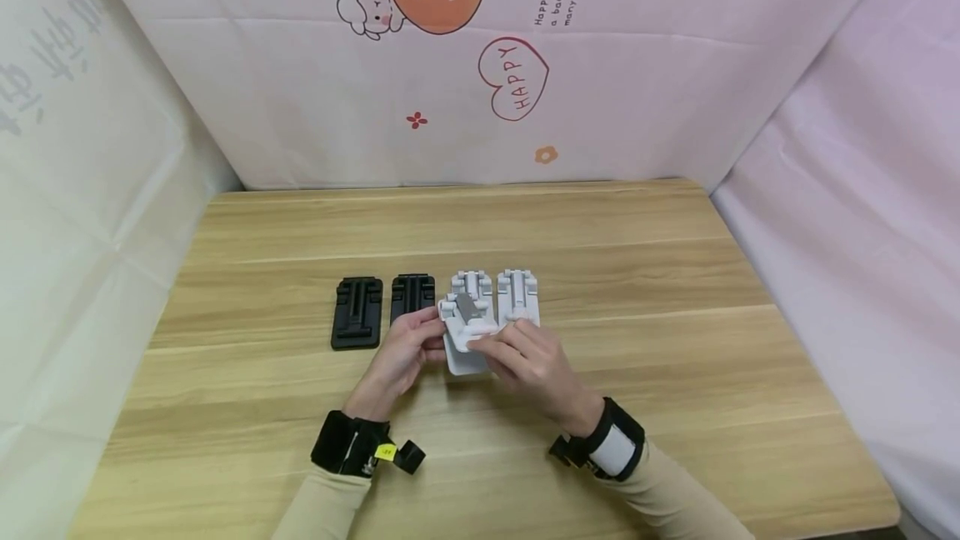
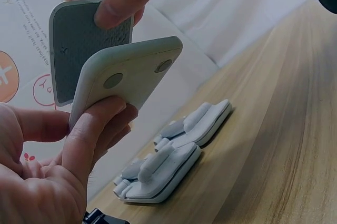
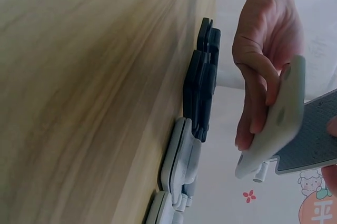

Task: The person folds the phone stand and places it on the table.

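Note:
A white folding phone stand (image 1: 465,363) is held between both hands over the table, its hinged plate swung up at an angle from the base. My left hand (image 1: 401,350) grips the base; in the left wrist view the base's underside (image 2: 134,68) shows round pads, with fingers along it and the thumb at its edge. My right hand (image 1: 534,363) pinches the plate by its free edge, thumb on the grey textured face (image 2: 79,50). Just behind lie two folded white stands, one (image 1: 472,280) partly hidden by the held one, the other (image 1: 519,294) beside the right fingers.
Two folded black phone stands lie to the left, one (image 1: 357,315) in full view and one (image 1: 412,292) partly covered by the left hand. They line up with the white pair on the wooden table (image 1: 262,273). A printed white cloth (image 1: 637,107) hangs behind the table.

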The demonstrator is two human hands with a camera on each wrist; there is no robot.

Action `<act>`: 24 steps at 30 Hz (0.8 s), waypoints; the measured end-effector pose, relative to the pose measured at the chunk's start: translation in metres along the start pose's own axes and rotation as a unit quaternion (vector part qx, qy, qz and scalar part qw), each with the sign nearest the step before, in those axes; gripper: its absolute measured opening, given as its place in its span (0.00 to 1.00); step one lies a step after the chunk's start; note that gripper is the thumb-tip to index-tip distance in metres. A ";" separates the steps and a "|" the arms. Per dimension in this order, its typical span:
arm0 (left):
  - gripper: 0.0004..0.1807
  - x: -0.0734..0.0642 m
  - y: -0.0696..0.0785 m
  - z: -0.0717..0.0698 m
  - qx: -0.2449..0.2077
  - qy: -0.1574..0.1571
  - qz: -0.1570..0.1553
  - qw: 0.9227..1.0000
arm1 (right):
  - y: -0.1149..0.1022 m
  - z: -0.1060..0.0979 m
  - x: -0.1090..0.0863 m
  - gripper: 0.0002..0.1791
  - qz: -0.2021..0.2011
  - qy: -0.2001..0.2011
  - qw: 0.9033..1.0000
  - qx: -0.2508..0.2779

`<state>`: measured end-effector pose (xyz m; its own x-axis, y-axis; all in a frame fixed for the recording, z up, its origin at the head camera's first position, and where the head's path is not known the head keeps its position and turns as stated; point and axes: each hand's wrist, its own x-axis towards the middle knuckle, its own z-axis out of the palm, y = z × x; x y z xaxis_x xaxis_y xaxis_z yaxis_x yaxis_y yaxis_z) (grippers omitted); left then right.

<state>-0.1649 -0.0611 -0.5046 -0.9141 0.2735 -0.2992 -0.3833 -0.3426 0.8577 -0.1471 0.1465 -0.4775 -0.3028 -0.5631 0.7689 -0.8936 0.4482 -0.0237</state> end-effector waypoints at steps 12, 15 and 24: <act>0.25 -0.001 0.001 0.000 -0.015 0.010 0.004 1.000 | -0.002 0.004 -0.004 0.17 0.004 -0.011 1.000 0.005; 0.25 -0.001 0.000 0.000 -0.013 0.014 0.004 1.000 | -0.002 0.003 -0.004 0.17 0.006 -0.010 1.000 0.016; 0.25 -0.001 0.002 -0.003 -0.004 0.018 0.001 1.000 | -0.001 0.001 0.001 0.14 0.063 0.009 0.991 0.121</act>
<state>-0.1653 -0.0641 -0.5042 -0.9190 0.2405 -0.3123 -0.3822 -0.3505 0.8550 -0.1464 0.1451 -0.4772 -0.4121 -0.4997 0.7619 -0.9033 0.3335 -0.2699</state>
